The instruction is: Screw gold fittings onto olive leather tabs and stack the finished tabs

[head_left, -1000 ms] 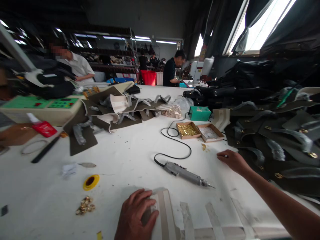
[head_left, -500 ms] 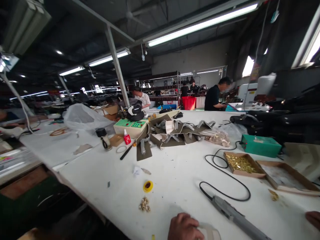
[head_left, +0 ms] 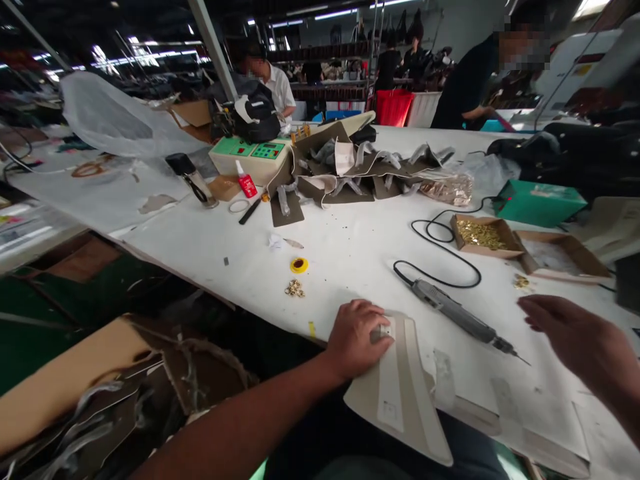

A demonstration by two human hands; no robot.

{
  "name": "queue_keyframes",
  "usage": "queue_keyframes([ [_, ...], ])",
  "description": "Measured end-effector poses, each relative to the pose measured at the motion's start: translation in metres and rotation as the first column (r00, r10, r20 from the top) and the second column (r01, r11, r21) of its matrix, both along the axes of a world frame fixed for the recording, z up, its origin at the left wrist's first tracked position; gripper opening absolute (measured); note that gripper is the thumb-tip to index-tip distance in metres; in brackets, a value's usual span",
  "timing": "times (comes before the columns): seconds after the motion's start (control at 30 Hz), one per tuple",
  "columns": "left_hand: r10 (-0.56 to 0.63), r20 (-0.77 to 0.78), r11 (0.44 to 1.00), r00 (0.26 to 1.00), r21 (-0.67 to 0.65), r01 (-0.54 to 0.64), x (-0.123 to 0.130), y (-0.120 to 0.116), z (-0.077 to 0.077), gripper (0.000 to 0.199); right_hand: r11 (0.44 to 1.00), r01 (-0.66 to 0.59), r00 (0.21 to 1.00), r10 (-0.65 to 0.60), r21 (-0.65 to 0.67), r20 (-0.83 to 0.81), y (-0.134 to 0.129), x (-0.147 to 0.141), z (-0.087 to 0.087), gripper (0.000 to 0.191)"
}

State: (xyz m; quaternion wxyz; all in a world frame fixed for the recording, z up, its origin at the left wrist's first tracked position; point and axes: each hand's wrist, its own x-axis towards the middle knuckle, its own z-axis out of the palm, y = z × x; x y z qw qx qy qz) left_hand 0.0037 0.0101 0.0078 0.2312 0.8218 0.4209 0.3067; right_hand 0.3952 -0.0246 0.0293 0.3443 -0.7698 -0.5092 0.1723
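Observation:
My left hand (head_left: 359, 339) is closed on the upper end of a cream, flared panel (head_left: 400, 387) at the table's front edge, its thumb on top near a small metal piece. The panel's wide end hangs over the edge. Over the table at the right is my right hand (head_left: 555, 317), slightly blurred, its fingers close together; whether they hold anything is hidden. Close by lies a small heap of gold pieces (head_left: 521, 282). Between my hands rests a grey electric screwdriver (head_left: 460, 317) with a black cable, its tip pointing right.
Gold ring parts (head_left: 295, 289) and yellow tape (head_left: 299, 265) lie left of centre. At the right stand a box of gold pieces (head_left: 515, 248) and a green power unit (head_left: 543, 202). Grey-brown panels (head_left: 345, 190) are piled behind. A carton (head_left: 75, 373) is lower left. People work beyond.
The view has tilted down, showing more of both arms and the cream panel. My right hand has come in from the right edge toward the small gold heap.

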Motion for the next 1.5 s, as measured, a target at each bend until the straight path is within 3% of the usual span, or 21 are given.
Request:
queue_keyframes([
  [0.03, -0.006, -0.007, 1.000, 1.000, 0.000, 0.006, 0.000, 0.000, 0.000, 0.024, 0.999, -0.015, 0.995, 0.011, -0.046, -0.098, -0.005, -0.036, 0.007, 0.028],
  [0.13, -0.018, -0.033, 1.000, 0.999, -0.001, 0.018, -0.001, 0.001, 0.000, 0.023, 0.924, -0.377, 0.894, 0.345, -0.065, -0.285, -0.011, -0.130, 0.017, 0.033],
  [0.2, -0.025, -0.049, 1.000, 0.999, 0.000, 0.025, -0.001, 0.001, 0.001, 0.023, 0.860, -0.508, 0.824, 0.470, -0.047, -0.316, -0.007, -0.169, 0.013, 0.032],
  [0.27, -0.032, -0.063, 0.999, 0.998, 0.001, 0.032, -0.001, 0.002, 0.001, 0.023, 0.823, -0.566, 0.791, 0.526, -0.051, -0.313, 0.000, -0.187, 0.006, 0.030],
  [0.5, -0.049, -0.073, 0.999, 0.996, -0.024, 0.047, -0.002, 0.003, -0.001, 0.021, 0.778, -0.618, 0.774, 0.576, -0.114, -0.265, 0.013, -0.189, -0.004, 0.026],
  [0.77, -0.073, -0.089, 0.997, 0.993, -0.043, 0.069, -0.004, 0.004, -0.001, 0.024, 0.835, -0.508, 0.854, 0.455, -0.211, -0.253, 0.015, -0.196, 0.001, 0.021],
  [1.17, -0.076, -0.087, 0.996, 0.993, -0.057, 0.071, -0.005, 0.005, -0.003, 0.025, 0.863, -0.415, 0.906, 0.360, -0.290, -0.223, 0.016, -0.200, 0.001, 0.021],
  [1.37, -0.084, -0.094, 0.994, 0.992, -0.071, 0.078, -0.005, 0.006, -0.002, 0.026, 0.817, -0.456, 0.887, 0.388, -0.352, -0.248, 0.025, -0.196, 0.004, 0.021],
  [1.5, -0.084, -0.093, 0.995, 0.992, -0.069, 0.078, -0.005, 0.006, -0.001, 0.028, 0.719, -0.543, 0.835, 0.405, -0.433, -0.373, 0.039, -0.191, 0.009, 0.021],
])
